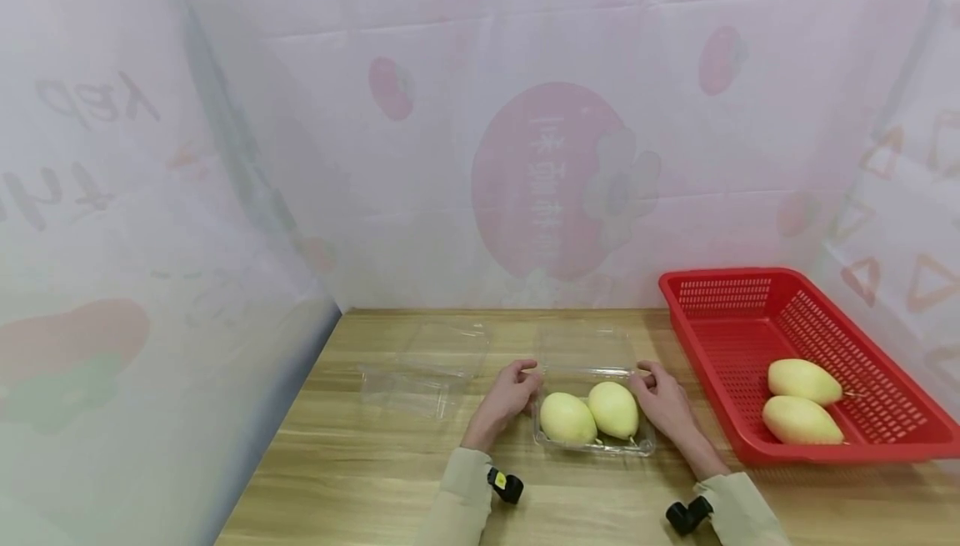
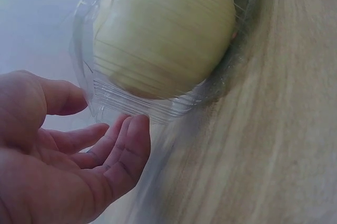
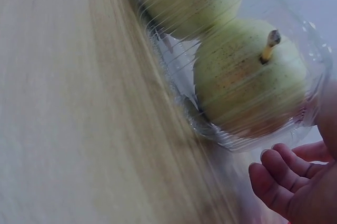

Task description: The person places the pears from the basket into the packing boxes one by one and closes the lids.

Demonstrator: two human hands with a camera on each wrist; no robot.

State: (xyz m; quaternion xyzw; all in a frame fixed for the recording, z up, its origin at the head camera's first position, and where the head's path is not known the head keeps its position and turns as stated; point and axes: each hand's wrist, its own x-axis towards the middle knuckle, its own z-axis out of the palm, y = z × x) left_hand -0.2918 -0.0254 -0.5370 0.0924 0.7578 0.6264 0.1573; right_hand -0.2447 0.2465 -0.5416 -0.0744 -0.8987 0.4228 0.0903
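A clear plastic clamshell box (image 1: 592,448) stands on the table, its lid (image 1: 585,348) folded back away from me. Two pale yellow pears lie side by side in it, a left pear (image 1: 567,418) and a right pear (image 1: 613,410). My left hand (image 1: 512,392) holds the box's left side; in the left wrist view the thumb is at the rim and the curled fingers are below it. On the opposite side, my right hand (image 1: 663,400) grips the rim, with curled fingers (image 3: 279,174) beside the wall. Its thumb is partly cut off in the right wrist view.
To the right, a red plastic basket (image 1: 720,363) holds two more pears (image 1: 802,421). Another clear plastic box (image 1: 412,392), open, sits on the wooden table (image 1: 337,463) at left. Printed cloth (image 1: 420,196) walls in the back and both sides.
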